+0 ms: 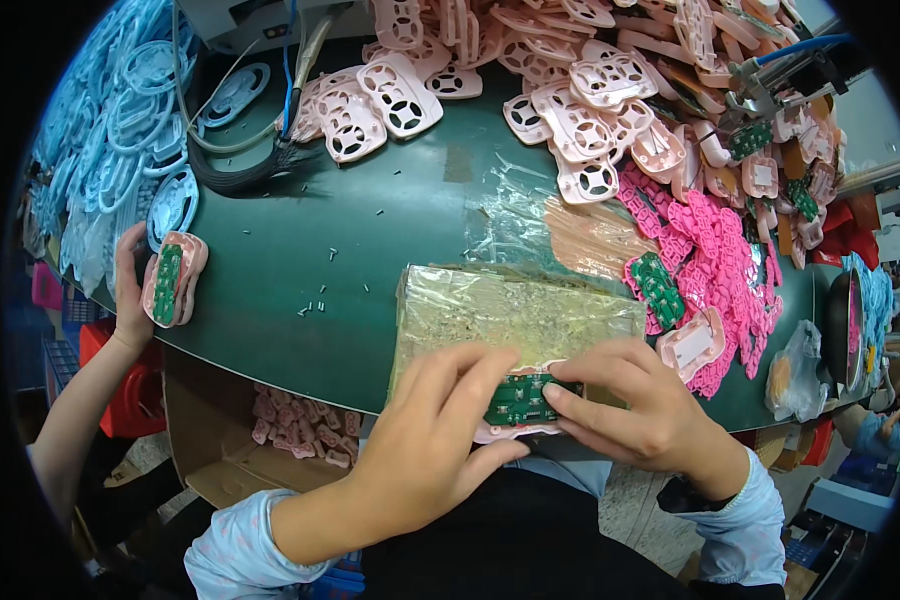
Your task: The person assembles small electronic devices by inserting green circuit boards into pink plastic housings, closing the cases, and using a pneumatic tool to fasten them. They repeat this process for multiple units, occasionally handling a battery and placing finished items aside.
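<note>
Close to my body, at the front edge of a taped, yellowish block (pixel 520 310), a pale pink plastic shell (pixel 515 433) holds a green circuit board (pixel 518 400). My left hand (pixel 425 430) grips the shell's left end, fingers bent over the top edge and thumb along the bottom. At the other end, my right hand (pixel 635 405) curls around the shell, its fingertips pressing on the board's right side. The hands partly cover both ends of the shell.
A co-worker's hand (pixel 130 290) holds another pink shell with a board at the left. Light blue frames (pixel 130 120), pale pink covers (pixel 580 120) and bright pink button pads (pixel 715 270) lie in heaps. Small screws (pixel 332 254) dot the green table (pixel 290 220). Below stands a cardboard box (pixel 210 450).
</note>
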{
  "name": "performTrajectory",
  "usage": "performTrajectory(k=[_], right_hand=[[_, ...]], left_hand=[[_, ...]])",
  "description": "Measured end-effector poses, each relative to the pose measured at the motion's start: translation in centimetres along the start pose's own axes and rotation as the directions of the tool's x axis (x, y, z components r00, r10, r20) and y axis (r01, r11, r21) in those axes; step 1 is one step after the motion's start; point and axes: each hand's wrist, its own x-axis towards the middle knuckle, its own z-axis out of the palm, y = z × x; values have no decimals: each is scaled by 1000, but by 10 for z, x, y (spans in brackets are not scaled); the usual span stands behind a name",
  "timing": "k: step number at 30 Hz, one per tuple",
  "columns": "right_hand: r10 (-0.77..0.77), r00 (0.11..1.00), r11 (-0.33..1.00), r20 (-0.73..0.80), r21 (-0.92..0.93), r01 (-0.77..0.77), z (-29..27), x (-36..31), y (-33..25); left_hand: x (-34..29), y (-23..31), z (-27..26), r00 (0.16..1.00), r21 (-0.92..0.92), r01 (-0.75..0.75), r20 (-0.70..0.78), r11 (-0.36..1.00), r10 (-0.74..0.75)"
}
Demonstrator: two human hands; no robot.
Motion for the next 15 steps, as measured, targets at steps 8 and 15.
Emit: performTrajectory(k=[8, 15], right_hand=[[1, 996, 998, 94, -68, 5, -8, 5, -6], [-100, 985, 994, 140, -34, 106, -8, 12, 0]], left_hand=[[-6, -11, 2, 992, 99, -129, 14, 987, 128], [-13, -16, 7, 981, 138, -188, -26, 973, 193]])
